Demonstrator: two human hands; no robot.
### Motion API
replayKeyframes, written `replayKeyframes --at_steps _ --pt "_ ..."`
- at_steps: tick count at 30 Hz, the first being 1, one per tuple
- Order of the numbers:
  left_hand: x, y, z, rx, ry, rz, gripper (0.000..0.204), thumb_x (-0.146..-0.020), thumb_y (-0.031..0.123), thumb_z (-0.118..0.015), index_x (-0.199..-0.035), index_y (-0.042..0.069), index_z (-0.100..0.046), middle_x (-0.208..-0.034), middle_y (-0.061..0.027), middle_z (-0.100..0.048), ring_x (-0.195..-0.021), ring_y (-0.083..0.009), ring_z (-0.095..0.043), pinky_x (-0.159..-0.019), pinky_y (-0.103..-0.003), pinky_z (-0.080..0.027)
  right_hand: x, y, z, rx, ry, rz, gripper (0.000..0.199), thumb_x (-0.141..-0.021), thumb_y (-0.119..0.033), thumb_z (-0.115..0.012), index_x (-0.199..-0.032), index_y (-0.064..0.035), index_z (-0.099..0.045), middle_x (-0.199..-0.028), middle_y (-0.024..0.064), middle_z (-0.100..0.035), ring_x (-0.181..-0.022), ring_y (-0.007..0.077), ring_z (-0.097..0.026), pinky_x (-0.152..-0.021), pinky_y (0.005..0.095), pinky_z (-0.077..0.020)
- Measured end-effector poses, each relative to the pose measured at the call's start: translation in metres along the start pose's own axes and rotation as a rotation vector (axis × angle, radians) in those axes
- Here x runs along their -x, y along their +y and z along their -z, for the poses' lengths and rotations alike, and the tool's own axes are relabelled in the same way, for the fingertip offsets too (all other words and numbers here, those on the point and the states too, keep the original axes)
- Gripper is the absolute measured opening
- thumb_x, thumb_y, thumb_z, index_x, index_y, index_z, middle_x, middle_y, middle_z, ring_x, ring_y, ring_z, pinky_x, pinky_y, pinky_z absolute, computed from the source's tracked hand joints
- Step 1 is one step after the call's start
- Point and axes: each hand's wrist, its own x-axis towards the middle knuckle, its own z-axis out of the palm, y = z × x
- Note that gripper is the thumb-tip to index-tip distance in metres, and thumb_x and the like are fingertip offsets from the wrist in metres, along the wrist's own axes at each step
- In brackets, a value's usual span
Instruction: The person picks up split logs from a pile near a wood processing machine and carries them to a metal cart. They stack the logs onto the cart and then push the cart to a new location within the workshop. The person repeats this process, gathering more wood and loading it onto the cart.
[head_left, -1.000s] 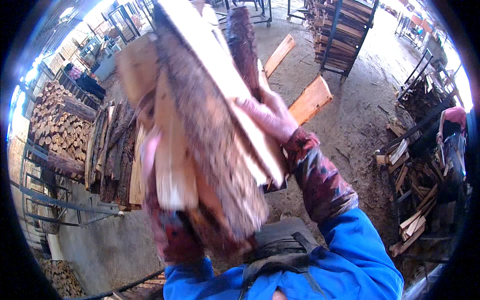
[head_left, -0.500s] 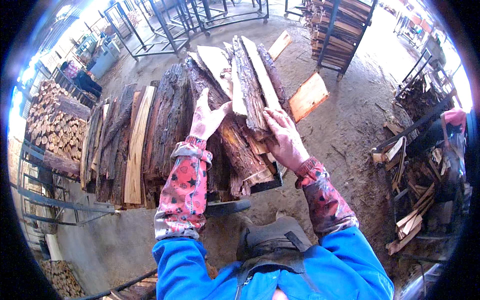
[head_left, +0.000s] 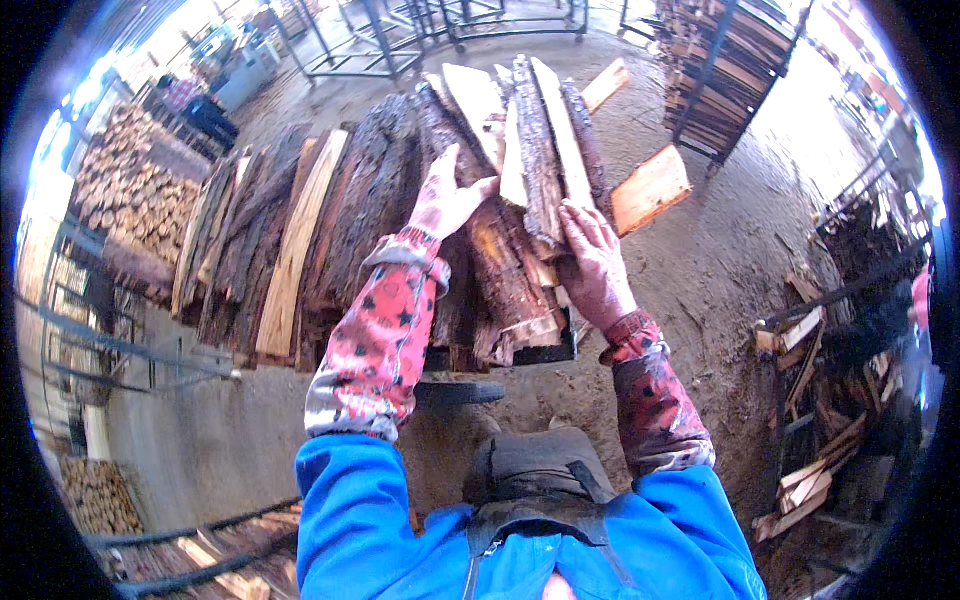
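Observation:
A heap of long, bark-covered wood slabs lies before me. My left hand [head_left: 452, 200] is spread, thumb apart from fingers, against the brown log slab [head_left: 505, 265]. On the other side, my right hand [head_left: 597, 265] has its fingers over the near end of a pale-edged slab [head_left: 563, 140]; its thumb is mostly hidden. Between my hands a rough grey-barked slab [head_left: 537, 150] points away from me, with a broad pale slab [head_left: 475, 90] beyond my left hand. To the right of my right hand, an orange-toned board [head_left: 650, 190] sticks out sideways.
More upright-packed slabs [head_left: 300, 240] continue leftward along the rack. A stack of round-cut logs [head_left: 130, 170] stands at far left. A tall loaded rack [head_left: 725, 75] is at the far right, a bin of scrap wood [head_left: 815, 470] nearer right. Metal frames [head_left: 360, 50] stand ahead.
The view has shifted, so the whole pile sits higher and further right in the picture. My hands stay at nearly the same places on the slabs.

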Motion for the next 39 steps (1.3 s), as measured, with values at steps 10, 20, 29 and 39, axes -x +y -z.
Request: replayKeyframes --at_steps 10,20,29,39 --pt "0.015 -0.006 0.01 -0.107 0.173 -0.049 0.076 -0.073 0.048 -0.072 -0.123 -0.006 -0.053 -0.124 -0.0286 -0.054 -0.12 -0.0396 -0.051 -0.103 -0.044 -0.04 0.005 -0.012 -0.012 -0.118 0.009 0.111 0.065 -0.075 -0.006 -0.067 -0.135 0.0041 -0.045 -0.135 0.0197 -0.049 -0.125 0.0376 -0.043 -0.108 0.0452 -0.0329" --pt "0.163 0.109 0.032 -0.196 0.016 -0.542 0.066 -0.068 0.05 -0.074 -0.108 0.0 -0.062 -0.126 -0.0203 -0.052 -0.126 -0.0391 -0.041 -0.105 -0.053 -0.031 0.007 0.011 -0.012 -0.091 -0.011 0.111 0.066 -0.08 -0.014 -0.068 -0.138 0.004 -0.042 -0.135 0.0222 -0.047 -0.127 0.0363 -0.043 -0.109 0.043 -0.0338" --pt "0.15 0.074 0.029 -0.397 -0.058 -0.689 0.043 -0.076 0.039 -0.069 -0.109 0.011 -0.063 -0.119 -0.0065 -0.058 -0.123 -0.0283 -0.045 -0.105 -0.05 -0.032 0.004 0.001 -0.011 -0.064 0.037 0.03 0.059 -0.08 -0.013 -0.066 -0.133 0.0038 -0.047 -0.137 0.0202 -0.048 -0.128 0.0366 -0.043 -0.11 0.0432 -0.0318" --pt "0.152 0.055 0.056 -0.272 -0.112 -0.654 0.044 -0.077 0.037 -0.073 -0.111 0.01 -0.066 -0.128 -0.0097 -0.057 -0.127 -0.0336 -0.045 -0.107 -0.048 -0.037 0.008 -0.012 -0.008 -0.042 0.077 -0.049 0.064 -0.071 -0.005 -0.068 -0.132 -0.0018 -0.051 -0.138 0.0148 -0.049 -0.128 0.0343 -0.043 -0.11 0.0415 -0.0319"
